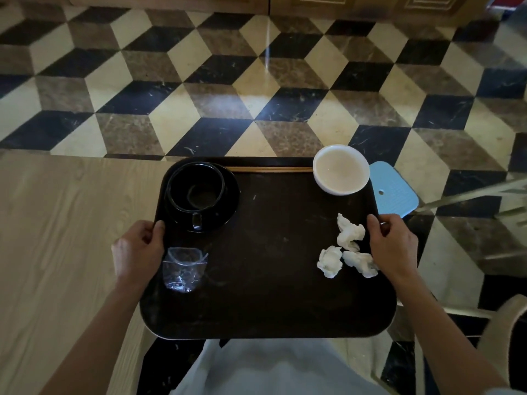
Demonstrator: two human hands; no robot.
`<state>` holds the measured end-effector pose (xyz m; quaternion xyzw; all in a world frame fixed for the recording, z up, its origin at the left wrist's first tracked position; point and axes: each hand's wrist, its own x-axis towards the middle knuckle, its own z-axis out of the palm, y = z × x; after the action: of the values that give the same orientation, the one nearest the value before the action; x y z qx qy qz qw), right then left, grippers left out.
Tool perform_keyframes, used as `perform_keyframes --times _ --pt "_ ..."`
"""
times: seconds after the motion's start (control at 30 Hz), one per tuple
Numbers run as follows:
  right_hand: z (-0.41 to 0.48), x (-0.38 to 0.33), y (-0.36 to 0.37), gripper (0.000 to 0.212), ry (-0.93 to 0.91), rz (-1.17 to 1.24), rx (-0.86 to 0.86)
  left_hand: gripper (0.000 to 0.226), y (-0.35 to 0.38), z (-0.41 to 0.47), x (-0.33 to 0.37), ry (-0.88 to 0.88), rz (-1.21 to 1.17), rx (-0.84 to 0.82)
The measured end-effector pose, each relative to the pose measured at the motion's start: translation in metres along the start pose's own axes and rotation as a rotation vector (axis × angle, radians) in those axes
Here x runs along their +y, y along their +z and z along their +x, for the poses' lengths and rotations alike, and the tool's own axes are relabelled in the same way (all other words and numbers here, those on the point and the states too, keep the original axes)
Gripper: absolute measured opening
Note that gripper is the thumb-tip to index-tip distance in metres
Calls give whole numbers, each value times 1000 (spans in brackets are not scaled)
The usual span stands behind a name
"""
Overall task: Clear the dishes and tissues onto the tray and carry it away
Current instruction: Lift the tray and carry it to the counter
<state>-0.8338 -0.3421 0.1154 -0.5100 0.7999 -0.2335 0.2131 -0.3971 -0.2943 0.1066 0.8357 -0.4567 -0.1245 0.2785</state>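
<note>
**Loaded tray is leaving the surface, held at both side rims**

Head view: A person is gripping a dark tray (268,252) by its two side edges, the left hand (139,249) curling round the left rim with the thumb on top, the right hand (392,246) clamping the right rim the same way. The tray is hanging partly over the pale wooden surface (57,238) and partly over the chequered floor (256,81), close in front of the person's body.

Everything to be cleared appears to be sitting on it already. A black cup (195,186) is standing on a black saucer (228,201) at the far left, seemingly empty but for a dark trace at the bottom. A white bowl (340,169) at the far right corner is overlapping the rim and looks to be holding pale liquid. Chopsticks (269,169) are lying along the far edge. A clear plastic cup (182,269) is lying on its side beside the left hand, and three crumpled tissues (348,246) are resting just beside the right hand.

Carrying well likely means keeping the tray level and moving slowly, since the bowl could slop or slide off its corner and the tipped cup could roll.
</note>
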Motion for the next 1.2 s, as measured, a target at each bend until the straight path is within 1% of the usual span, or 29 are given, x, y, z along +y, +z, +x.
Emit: perform_keyframes --times 0.23,0.5,0.73,0.93,1.07,1.2 --pt "80 -22 0 31 -22 8 -42 21 33 43 40 -50 -8 14" --pt "176 -45 -2 29 -80 -10 -97 18 67 82 90 -100 -21 76" --pt "240 -67 9 29 -116 0 -119 20 85 122 119 -143 3 86" --pt "288 -95 31 29 -124 5 -126 19 97 175 135 -148 8 70" --pt "322 -120 53 29 -107 -3 -115 20 107 224 140 -130 15 56" --pt "349 -154 71 29 -98 3 -88 20 111 280 142 -108 -27 46"
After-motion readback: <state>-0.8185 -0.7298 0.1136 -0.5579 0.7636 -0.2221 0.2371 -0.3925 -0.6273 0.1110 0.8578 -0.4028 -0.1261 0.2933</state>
